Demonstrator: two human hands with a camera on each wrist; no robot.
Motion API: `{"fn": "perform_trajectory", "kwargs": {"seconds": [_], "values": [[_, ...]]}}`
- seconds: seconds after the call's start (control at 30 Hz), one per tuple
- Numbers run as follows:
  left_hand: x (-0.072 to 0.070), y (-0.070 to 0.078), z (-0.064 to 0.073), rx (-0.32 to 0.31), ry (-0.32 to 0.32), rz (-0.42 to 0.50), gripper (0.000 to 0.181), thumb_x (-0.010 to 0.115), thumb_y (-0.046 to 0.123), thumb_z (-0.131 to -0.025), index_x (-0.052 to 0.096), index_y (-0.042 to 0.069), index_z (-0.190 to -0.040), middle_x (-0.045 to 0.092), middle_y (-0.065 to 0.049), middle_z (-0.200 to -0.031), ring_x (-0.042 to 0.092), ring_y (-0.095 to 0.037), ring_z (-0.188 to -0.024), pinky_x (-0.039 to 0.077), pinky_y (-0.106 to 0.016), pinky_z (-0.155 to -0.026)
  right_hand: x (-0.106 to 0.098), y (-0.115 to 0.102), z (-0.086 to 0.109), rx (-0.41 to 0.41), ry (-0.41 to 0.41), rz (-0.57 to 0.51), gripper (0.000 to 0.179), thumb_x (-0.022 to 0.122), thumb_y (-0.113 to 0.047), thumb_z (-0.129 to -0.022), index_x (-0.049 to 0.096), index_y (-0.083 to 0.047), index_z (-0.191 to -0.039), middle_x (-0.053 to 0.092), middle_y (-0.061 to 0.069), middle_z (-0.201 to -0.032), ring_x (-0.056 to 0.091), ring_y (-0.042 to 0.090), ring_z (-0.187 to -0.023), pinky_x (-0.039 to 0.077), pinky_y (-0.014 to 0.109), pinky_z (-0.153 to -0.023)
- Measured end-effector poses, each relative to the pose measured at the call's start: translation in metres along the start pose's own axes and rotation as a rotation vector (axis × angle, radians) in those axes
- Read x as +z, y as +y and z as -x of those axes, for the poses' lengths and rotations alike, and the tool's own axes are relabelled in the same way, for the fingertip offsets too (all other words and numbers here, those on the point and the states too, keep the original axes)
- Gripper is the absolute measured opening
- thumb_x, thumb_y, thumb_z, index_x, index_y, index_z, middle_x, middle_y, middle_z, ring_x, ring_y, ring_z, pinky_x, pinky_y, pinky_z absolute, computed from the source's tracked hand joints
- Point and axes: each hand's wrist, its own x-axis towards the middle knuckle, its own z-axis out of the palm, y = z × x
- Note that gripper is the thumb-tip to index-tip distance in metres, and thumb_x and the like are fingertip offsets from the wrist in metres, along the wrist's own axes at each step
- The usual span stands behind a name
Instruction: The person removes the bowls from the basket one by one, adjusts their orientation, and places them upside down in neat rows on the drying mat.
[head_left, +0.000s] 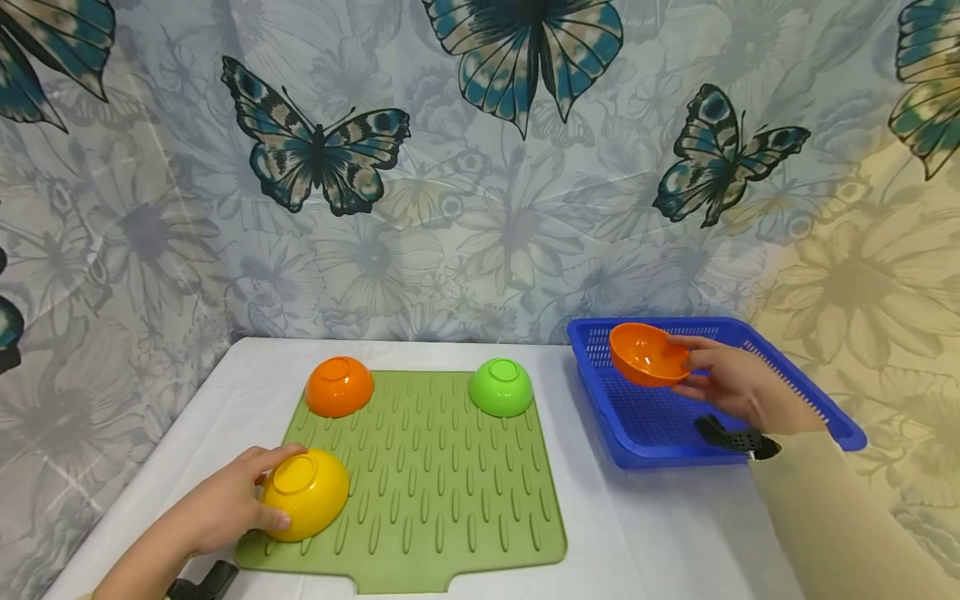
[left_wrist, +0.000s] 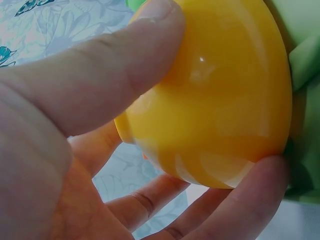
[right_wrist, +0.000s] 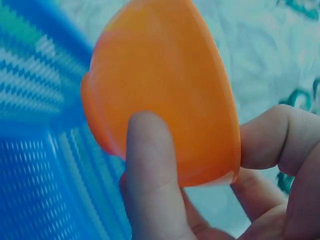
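Observation:
My left hand [head_left: 221,504] grips a yellow bowl [head_left: 313,498], which sits upside down on the front left of a green ribbed mat [head_left: 442,475]. In the left wrist view the thumb lies over the yellow bowl's [left_wrist: 230,90] side, with fingers around its far side. At the right, my right hand [head_left: 731,382] pinches an orange bowl [head_left: 643,358] by its edge, tilted, over a blue basket [head_left: 626,454]. The right wrist view has the thumb on the outside of this orange bowl [right_wrist: 170,75]. Another orange bowl [head_left: 339,387] rests upside down at the mat's back left corner.
An upturned light green bowl [head_left: 501,388] is at the mat's back right corner. A white cloth [head_left: 622,533] covers the table under the mat and basket. Behind rises a butterfly-patterned curtain [head_left: 487,225]. Each wrist carries a black strap or mount [head_left: 738,437].

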Motion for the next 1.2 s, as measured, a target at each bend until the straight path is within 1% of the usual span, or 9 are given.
{"fn": "perform_trajectory", "kwargs": {"seconds": [0.1, 0.17, 0.5, 0.67, 0.8, 0.97, 1.03, 1.1, 1.2], "values": [[0.0, 0.0, 0.0, -0.003, 0.001, -0.001, 0.094, 0.091, 0.029, -0.066, 0.049, 0.01, -0.147, 0.054, -0.013, -0.126, 0.054, -0.041, -0.114, 0.049, -0.058, -0.084, 0.011, 0.005, 0.01, -0.046, -0.036, -0.029, 0.046, 0.048, 0.011, -0.094, 0.077, -0.021, -0.108, 0.054, 0.004, -0.118, 0.066, 0.029, -0.091, 0.058, 0.04, -0.08], [0.0, 0.001, 0.0, -0.004, 0.001, -0.002, 0.094, 0.091, 0.029, -0.065, 0.049, 0.01, -0.147, 0.054, -0.014, -0.126, 0.054, -0.041, -0.114, 0.049, -0.058, -0.085, 0.021, 0.008, 0.016, -0.075, -0.054, -0.023, 0.045, 0.049, 0.011, -0.094, 0.076, -0.02, -0.111, 0.054, 0.003, -0.119, 0.066, 0.028, -0.093, 0.058, 0.04, -0.08], [0.001, 0.001, -0.001, -0.023, -0.006, 0.004, 0.094, 0.091, 0.029, -0.066, 0.049, 0.011, -0.148, 0.054, -0.013, -0.127, 0.053, -0.04, -0.114, 0.049, -0.058, -0.084, 0.067, 0.021, 0.045, -0.135, -0.05, 0.084, 0.046, 0.05, 0.01, -0.091, 0.073, -0.02, -0.117, 0.038, 0.009, -0.133, 0.06, 0.028, -0.102, 0.057, 0.043, -0.083], [0.003, 0.003, 0.001, -0.004, 0.003, -0.011, 0.093, 0.09, 0.026, -0.068, 0.047, 0.01, -0.149, 0.052, -0.017, -0.129, 0.052, -0.041, -0.116, 0.046, -0.062, -0.087, 0.083, 0.028, 0.057, -0.155, -0.039, 0.146, 0.046, 0.051, 0.008, -0.09, 0.071, -0.019, -0.122, 0.033, 0.014, -0.141, 0.057, 0.032, -0.105, 0.056, 0.045, -0.084], [0.004, 0.008, 0.002, 0.012, 0.012, -0.054, 0.092, 0.089, 0.024, -0.07, 0.045, 0.008, -0.15, 0.05, -0.022, -0.133, 0.049, -0.045, -0.12, 0.042, -0.068, -0.09, 0.092, 0.035, 0.062, -0.154, -0.034, 0.162, 0.045, 0.052, 0.006, -0.091, 0.069, -0.019, -0.124, 0.03, 0.018, -0.146, 0.056, 0.033, -0.108, 0.055, 0.047, -0.086], [0.005, 0.012, 0.003, 0.017, 0.018, -0.086, 0.092, 0.088, 0.022, -0.071, 0.044, 0.007, -0.15, 0.048, -0.025, -0.136, 0.05, -0.046, -0.12, 0.042, -0.068, -0.09, 0.099, 0.042, 0.066, -0.149, -0.038, 0.165, 0.044, 0.052, 0.006, -0.092, 0.069, -0.018, -0.125, 0.028, 0.02, -0.148, 0.057, 0.034, -0.108, 0.055, 0.049, -0.086], [0.006, 0.014, 0.004, 0.02, 0.025, -0.124, 0.091, 0.087, 0.022, -0.072, 0.044, 0.006, -0.15, 0.047, -0.027, -0.137, 0.051, -0.047, -0.119, 0.043, -0.067, -0.089, 0.101, 0.045, 0.067, -0.156, -0.042, 0.179, 0.044, 0.052, 0.006, -0.091, 0.069, -0.017, -0.125, 0.028, 0.022, -0.149, 0.058, 0.034, -0.107, 0.055, 0.05, -0.086], [0.008, 0.019, 0.008, 0.03, 0.053, -0.208, 0.091, 0.087, 0.024, -0.072, 0.043, 0.007, -0.151, 0.043, -0.03, -0.139, 0.049, -0.05, -0.119, 0.045, -0.068, -0.086, 0.105, 0.048, 0.068, -0.158, -0.042, 0.189, 0.044, 0.053, 0.006, -0.091, 0.069, -0.016, -0.125, 0.028, 0.024, -0.149, 0.059, 0.035, -0.106, 0.055, 0.051, -0.085], [0.012, 0.039, 0.017, 0.089, 0.15, -0.301, 0.092, 0.086, 0.029, -0.076, 0.04, 0.01, -0.153, 0.035, -0.032, -0.146, 0.044, -0.054, -0.123, 0.047, -0.067, -0.083, 0.113, 0.054, 0.071, -0.159, -0.048, 0.2, 0.043, 0.054, 0.006, -0.089, 0.069, -0.014, -0.123, 0.032, 0.025, -0.147, 0.06, 0.036, -0.106, 0.055, 0.052, -0.084]]}}
